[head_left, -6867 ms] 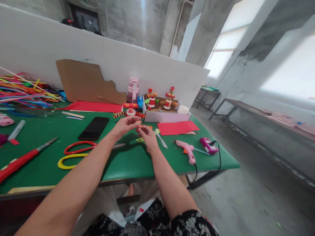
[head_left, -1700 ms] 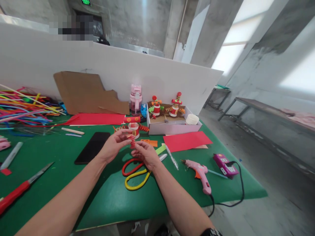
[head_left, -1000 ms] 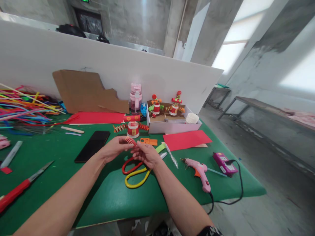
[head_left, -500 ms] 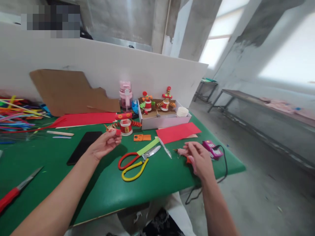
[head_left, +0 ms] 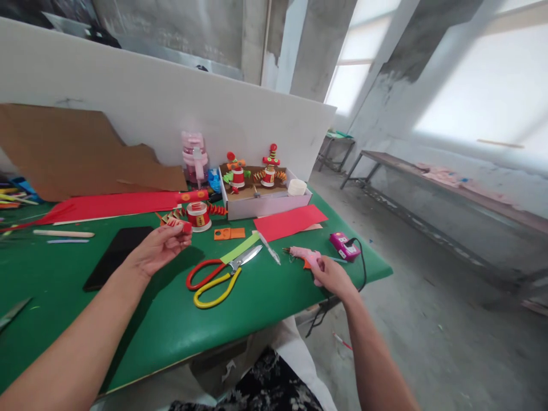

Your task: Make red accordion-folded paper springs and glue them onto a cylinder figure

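My left hand (head_left: 159, 249) is raised over the table, fingers pinched on a small red piece (head_left: 186, 227) whose exact kind I cannot make out. Just behind it stands a red-and-white paper cup figure (head_left: 198, 217) with folded paper arms. At the right, my right hand (head_left: 336, 277) is wrapped around the handle of a pink hot glue gun (head_left: 306, 255). The gun lies low over the table, its nozzle pointing left and its orange trigger showing beneath. Between the hands rest scissors (head_left: 222, 279) with one red and one yellow handle, touching a green paper strip (head_left: 240, 248).
Two finished-looking figures and white cups stand in a shallow box (head_left: 268, 206). Red paper (head_left: 291, 222), an orange piece (head_left: 230, 233), a black phone-like slab (head_left: 117, 258) and a pink bottle (head_left: 195, 160) are about. A purple box (head_left: 345, 246) with a black cord sits near the right edge.
My right hand has closed around the glue gun's handle and the gun shows more fully. The view has shifted right; my left hand still pinches the red piece.
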{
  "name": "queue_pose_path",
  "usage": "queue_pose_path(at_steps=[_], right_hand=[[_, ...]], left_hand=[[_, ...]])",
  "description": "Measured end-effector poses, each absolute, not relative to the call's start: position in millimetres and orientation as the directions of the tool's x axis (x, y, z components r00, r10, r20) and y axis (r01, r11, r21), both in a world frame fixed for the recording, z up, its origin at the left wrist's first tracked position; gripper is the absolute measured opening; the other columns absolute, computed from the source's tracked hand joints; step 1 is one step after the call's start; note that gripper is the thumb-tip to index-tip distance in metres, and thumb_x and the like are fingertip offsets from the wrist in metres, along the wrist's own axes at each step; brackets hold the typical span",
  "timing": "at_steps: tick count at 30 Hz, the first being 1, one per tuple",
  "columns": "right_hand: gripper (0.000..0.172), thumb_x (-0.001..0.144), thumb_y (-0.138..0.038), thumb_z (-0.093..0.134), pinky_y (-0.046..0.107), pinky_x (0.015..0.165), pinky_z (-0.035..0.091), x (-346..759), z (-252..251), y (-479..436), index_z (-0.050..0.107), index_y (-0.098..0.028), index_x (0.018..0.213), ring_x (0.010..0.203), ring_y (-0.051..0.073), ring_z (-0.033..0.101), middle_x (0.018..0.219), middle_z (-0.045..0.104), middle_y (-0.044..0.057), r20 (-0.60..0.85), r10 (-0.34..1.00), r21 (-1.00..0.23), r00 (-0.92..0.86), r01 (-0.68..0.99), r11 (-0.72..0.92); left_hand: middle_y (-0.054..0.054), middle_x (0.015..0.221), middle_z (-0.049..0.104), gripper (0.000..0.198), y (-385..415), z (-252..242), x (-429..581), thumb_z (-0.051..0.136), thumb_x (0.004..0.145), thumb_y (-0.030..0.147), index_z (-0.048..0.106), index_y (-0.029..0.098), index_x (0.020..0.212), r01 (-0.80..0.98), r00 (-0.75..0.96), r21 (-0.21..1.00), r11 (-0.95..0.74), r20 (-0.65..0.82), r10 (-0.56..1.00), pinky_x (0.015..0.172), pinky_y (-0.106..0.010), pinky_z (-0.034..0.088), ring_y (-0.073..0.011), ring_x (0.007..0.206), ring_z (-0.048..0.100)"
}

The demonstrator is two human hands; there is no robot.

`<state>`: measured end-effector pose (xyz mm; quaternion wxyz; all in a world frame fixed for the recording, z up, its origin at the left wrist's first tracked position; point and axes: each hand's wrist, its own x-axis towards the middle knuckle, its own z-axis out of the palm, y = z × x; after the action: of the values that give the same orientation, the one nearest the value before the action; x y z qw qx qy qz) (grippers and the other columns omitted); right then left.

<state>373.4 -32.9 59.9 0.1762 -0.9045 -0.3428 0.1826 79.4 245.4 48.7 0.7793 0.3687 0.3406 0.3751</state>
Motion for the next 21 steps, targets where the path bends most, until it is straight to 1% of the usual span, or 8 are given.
queue_pose_path(at_steps=[3,5,7,9,12,15,18,21], right_hand=[[0.015,0.084,-0.027,0.054,0.025,0.053,0.035,378,55,-37,0.052,-0.02,0.071,0.049,0.013,0.054,0.051,0.057,-0.004,-0.164,0.689,-0.566,0.706,0.504,-0.652],[0.017,0.081,-0.031,0.059,0.026,0.053,0.037,379,54,-40,0.054,-0.019,0.07,0.048,0.013,0.052,0.049,0.053,-0.005,-0.133,0.656,-0.712,0.743,0.389,-0.585],[0.024,0.076,-0.041,0.067,0.027,0.056,0.045,376,57,-42,0.059,-0.018,0.074,0.052,0.014,0.055,0.055,0.056,-0.004,-0.16,0.655,-0.9,0.738,0.163,-0.404],[0.033,0.065,-0.043,0.078,0.028,0.063,0.052,368,63,-41,0.063,-0.018,0.081,0.061,0.015,0.061,0.063,0.061,-0.002,-0.181,0.677,-0.983,0.713,-0.107,-0.151],[0.039,0.06,-0.039,0.084,0.023,0.056,0.053,347,73,-31,0.067,-0.017,0.087,0.06,0.011,0.057,0.07,0.062,-0.001,-0.241,0.75,-0.878,0.616,-0.468,0.103],[0.033,0.072,-0.039,0.079,0.017,0.046,0.046,321,77,-14,0.068,-0.017,0.093,0.054,0.007,0.049,0.068,0.055,-0.003,-0.237,0.895,-0.69,0.377,-0.714,0.118],[0.026,0.075,-0.037,0.078,0.015,0.046,0.045,299,78,2,0.067,-0.018,0.088,0.057,0.006,0.051,0.074,0.06,-0.001,-0.211,0.935,-0.639,0.284,-0.764,0.088],[0.031,0.073,-0.041,0.08,0.014,0.04,0.037,283,83,14,0.066,-0.018,0.088,0.052,0.005,0.049,0.077,0.066,0.001,-0.177,0.959,-0.691,0.222,-0.721,0.04]], left_hand=[[-0.004,0.054,0.065,0.005,242,51,81,0.067,0.074,0.004,0.067,0.009,0.071,-0.369,0.49,0.809,0.458,-0.249,0.835,0.053,-0.02,0.055,-0.0113,0.05,0.06],[-0.004,0.054,0.065,0.012,240,52,82,0.061,0.078,0.003,0.066,0.011,0.07,-0.409,0.488,0.784,0.466,-0.244,0.838,0.052,-0.019,0.054,-0.0097,0.048,0.058],[-0.005,0.056,0.065,0.016,239,53,84,0.058,0.082,0.003,0.065,0.011,0.07,-0.447,0.48,0.756,0.478,-0.247,0.841,0.051,-0.019,0.053,-0.0093,0.048,0.058],[-0.006,0.058,0.066,0.019,238,54,84,0.055,0.085,0.004,0.065,0.011,0.071,-0.482,0.474,0.73,0.485,-0.248,0.845,0.051,-0.019,0.053,-0.0098,0.05,0.059],[-0.007,0.062,0.067,0.022,239,54,85,0.051,0.088,0.005,0.065,0.01,0.071,-0.513,0.466,0.703,0.492,-0.253,0.848,0.051,-0.02,0.053,-0.0105,0.052,0.059],[-0.007,0.06,0.066,0.027,239,56,85,0.048,0.091,0.006,0.064,0.01,0.07,-0.517,0.452,0.694,0.5,-0.275,0.849,0.051,-0.02,0.053,-0.0106,0.051,0.06],[-0.007,0.06,0.065,0.026,237,59,85,0.048,0.091,0.006,0.065,0.009,0.071,-0.51,0.438,0.695,0.507,-0.297,0.848,0.051,-0.019,0.053,-0.0105,0.051,0.06],[-0.007,0.06,0.065,0.026,236,60,86,0.049,0.091,0.006,0.065,0.009,0.072,-0.505,0.432,0.693,0.514,-0.313,0.846,0.051,-0.019,0.053,-0.0105,0.051,0.06]])
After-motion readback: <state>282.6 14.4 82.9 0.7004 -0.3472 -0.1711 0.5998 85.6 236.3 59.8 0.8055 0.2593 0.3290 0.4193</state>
